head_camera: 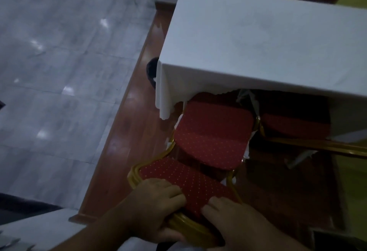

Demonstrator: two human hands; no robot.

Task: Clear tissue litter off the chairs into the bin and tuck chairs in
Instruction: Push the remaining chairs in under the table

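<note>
Both hands parked on the top of the chair backrest (190, 187), pretty clearly for steering it in under the table (258, 38). Left hand (153, 205) wrapped over the gold frame, fingers curled onto the red padding and thumb tucked underneath, so a proper grip. Right hand (234, 219) laid flatter, fingers draped over the padded top, more of a push than a clamp. Seat (208, 139) angled toward the table corner, front edge just under the hanging white tablecloth (164, 94), so only partly tucked. Red fabric with small pale dots, gold metal frame, no tissue visible on the seat. Second red chair (294, 125) just beside, further under. Dark bin (151, 72) peeking out behind the cloth corner, probably. Whitish scraps under the table, too dim to call.
</note>
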